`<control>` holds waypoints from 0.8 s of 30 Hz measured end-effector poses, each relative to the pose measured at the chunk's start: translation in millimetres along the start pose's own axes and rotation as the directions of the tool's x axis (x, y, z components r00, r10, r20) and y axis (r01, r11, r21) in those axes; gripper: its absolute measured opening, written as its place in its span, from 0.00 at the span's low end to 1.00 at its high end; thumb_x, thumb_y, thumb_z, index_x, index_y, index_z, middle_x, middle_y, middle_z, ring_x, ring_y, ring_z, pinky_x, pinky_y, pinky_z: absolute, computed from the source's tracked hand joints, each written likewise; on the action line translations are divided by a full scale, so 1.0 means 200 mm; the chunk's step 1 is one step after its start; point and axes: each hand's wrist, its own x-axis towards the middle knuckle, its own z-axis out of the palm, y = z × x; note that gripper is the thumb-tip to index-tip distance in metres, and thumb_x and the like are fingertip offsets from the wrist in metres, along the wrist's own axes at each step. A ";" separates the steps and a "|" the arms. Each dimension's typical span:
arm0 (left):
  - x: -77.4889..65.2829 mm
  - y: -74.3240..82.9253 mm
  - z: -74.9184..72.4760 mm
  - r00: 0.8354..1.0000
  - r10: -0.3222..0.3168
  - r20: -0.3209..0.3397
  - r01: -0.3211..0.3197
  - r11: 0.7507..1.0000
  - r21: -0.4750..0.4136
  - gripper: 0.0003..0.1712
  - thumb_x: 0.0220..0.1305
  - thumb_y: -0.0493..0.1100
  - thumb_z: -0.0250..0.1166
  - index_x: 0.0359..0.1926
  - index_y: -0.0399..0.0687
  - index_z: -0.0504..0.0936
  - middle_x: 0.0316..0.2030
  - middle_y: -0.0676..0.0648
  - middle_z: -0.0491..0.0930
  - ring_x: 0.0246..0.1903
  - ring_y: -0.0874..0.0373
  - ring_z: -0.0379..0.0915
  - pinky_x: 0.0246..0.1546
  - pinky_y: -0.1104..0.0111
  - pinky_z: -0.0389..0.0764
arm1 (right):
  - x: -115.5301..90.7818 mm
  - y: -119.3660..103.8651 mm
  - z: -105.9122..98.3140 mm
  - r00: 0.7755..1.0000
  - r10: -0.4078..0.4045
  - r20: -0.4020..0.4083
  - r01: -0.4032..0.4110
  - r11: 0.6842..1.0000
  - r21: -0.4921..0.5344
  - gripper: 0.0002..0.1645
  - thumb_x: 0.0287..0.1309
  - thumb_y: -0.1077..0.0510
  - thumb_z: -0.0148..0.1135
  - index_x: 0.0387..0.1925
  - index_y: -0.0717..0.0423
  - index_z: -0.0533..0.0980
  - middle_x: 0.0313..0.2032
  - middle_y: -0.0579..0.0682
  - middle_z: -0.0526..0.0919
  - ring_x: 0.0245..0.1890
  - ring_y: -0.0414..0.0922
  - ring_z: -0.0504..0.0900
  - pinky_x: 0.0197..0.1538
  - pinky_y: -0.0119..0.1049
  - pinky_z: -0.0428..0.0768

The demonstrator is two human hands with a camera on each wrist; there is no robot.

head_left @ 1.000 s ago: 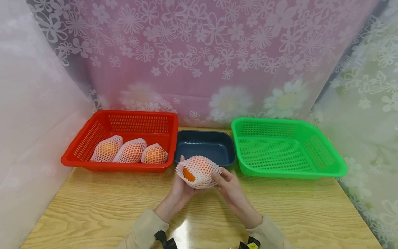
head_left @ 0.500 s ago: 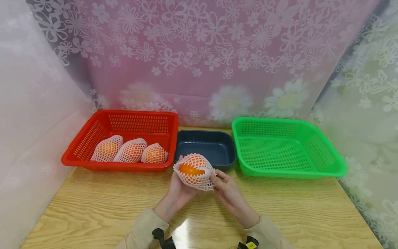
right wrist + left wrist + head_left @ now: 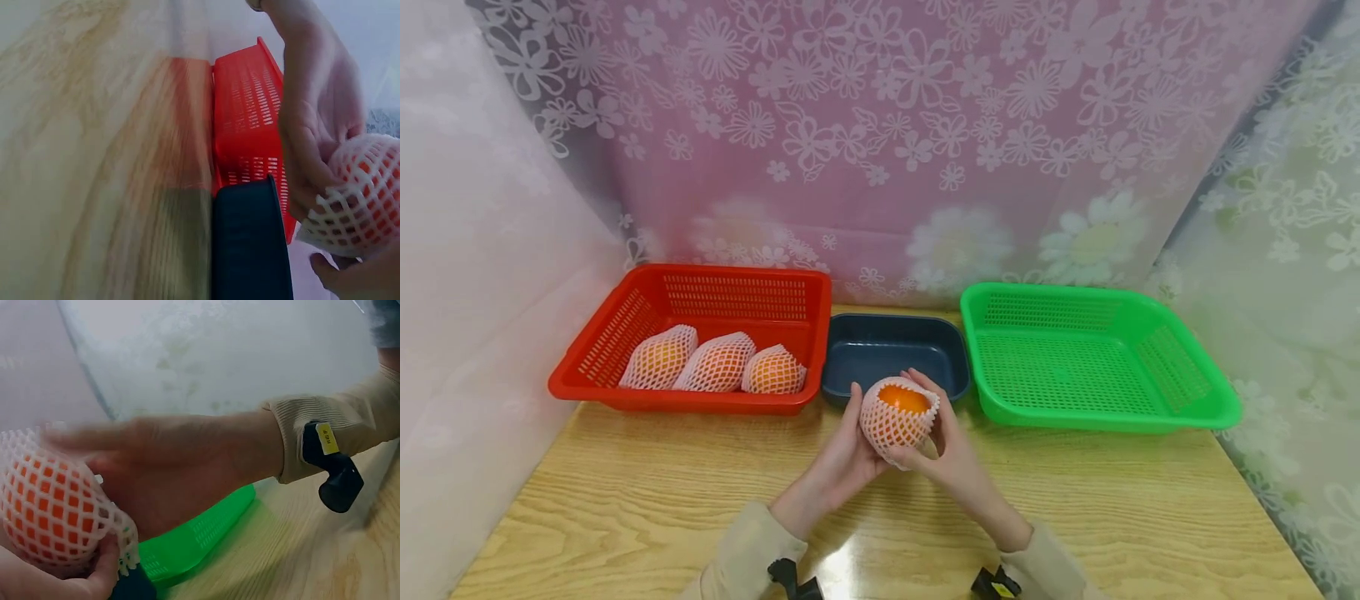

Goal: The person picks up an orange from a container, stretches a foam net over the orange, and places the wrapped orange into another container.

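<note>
Between both hands, above the front of the table, is an orange (image 3: 904,399) in a pinkish-white foam net sleeve (image 3: 886,427). The sleeve's mouth faces up, and bare orange peel shows in it. My left hand (image 3: 842,458) cups the fruit from the left and below, thumb up along its side. From the right, my right hand (image 3: 958,458) holds it with the thumb on the near side and fingers over the far rim. In the left wrist view, netting (image 3: 53,512) covers the fruit beside both hands. Some fingers are hidden behind it.
At left, a red basket (image 3: 737,403) holds three net-wrapped fruits (image 3: 715,364). A dark blue tray (image 3: 895,360) stands just behind the hands. To the right is a green basket (image 3: 1075,367). All stand on a wooden table (image 3: 647,500) with a floral curtain behind.
The orange has turned so that the sleeve's mouth points up instead of to the left. My right hand has gone from pinching the net's right end to spanning the fruit.
</note>
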 end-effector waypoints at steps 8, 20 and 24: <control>0.00 0.02 0.01 0.985 0.136 -0.103 -0.078 0.899 0.431 0.43 0.77 0.69 0.37 0.74 0.39 0.56 0.65 0.34 0.67 0.62 0.44 0.72 0.66 0.47 0.69 | 0.00 -0.04 -0.02 0.989 0.016 -0.145 -0.015 1.000 0.010 0.43 0.61 0.66 0.66 0.75 0.51 0.61 0.72 0.51 0.66 0.62 0.43 0.74 0.61 0.30 0.75; -0.02 -0.03 0.05 0.940 0.325 0.099 -0.317 0.734 0.600 0.36 0.80 0.53 0.50 0.78 0.46 0.47 0.74 0.41 0.56 0.72 0.46 0.55 0.72 0.48 0.60 | -0.02 -0.04 -0.01 0.994 0.085 -0.073 -0.088 0.995 -0.045 0.33 0.74 0.58 0.53 0.75 0.53 0.56 0.61 0.61 0.72 0.57 0.47 0.77 0.55 0.38 0.80; -0.03 -0.03 0.03 0.944 0.321 0.082 -0.300 0.722 0.623 0.42 0.74 0.57 0.60 0.77 0.51 0.48 0.72 0.43 0.60 0.67 0.48 0.63 0.67 0.52 0.70 | -0.02 -0.03 0.00 0.997 0.010 -0.076 -0.026 0.978 -0.208 0.32 0.77 0.55 0.51 0.75 0.57 0.56 0.65 0.61 0.68 0.64 0.50 0.68 0.66 0.48 0.70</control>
